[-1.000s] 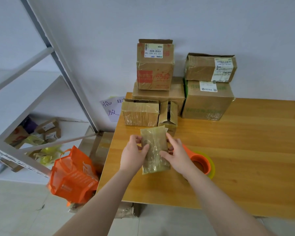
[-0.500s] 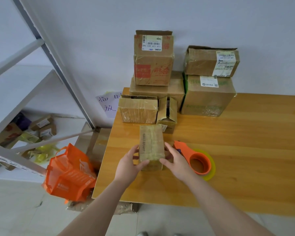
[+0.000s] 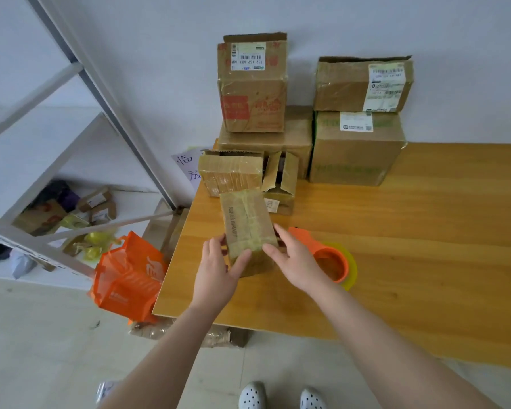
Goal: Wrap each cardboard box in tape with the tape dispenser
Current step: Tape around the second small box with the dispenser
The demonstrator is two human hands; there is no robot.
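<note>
Wrapping looks done on small brown cardboard box point(image 3: 247, 228), centre frame, left hand point(image 3: 219, 265) and right hand point(image 3: 297, 261) gripping its sides; orange plastic tape dispenser point(image 3: 316, 246) unheld at right; stacked boxes point(image 3: 252, 93), top centre, maybe pending.

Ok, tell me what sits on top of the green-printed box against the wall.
A smaller cardboard box with a white shipping label sits on the green-printed box. Its contents are hidden.

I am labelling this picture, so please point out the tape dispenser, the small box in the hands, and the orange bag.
tape dispenser point(image 3: 326, 250), head view, on its orange ring.
small box point(image 3: 248, 222), head view, on its taped top face.
orange bag point(image 3: 127, 278), head view, on its front side.
</note>
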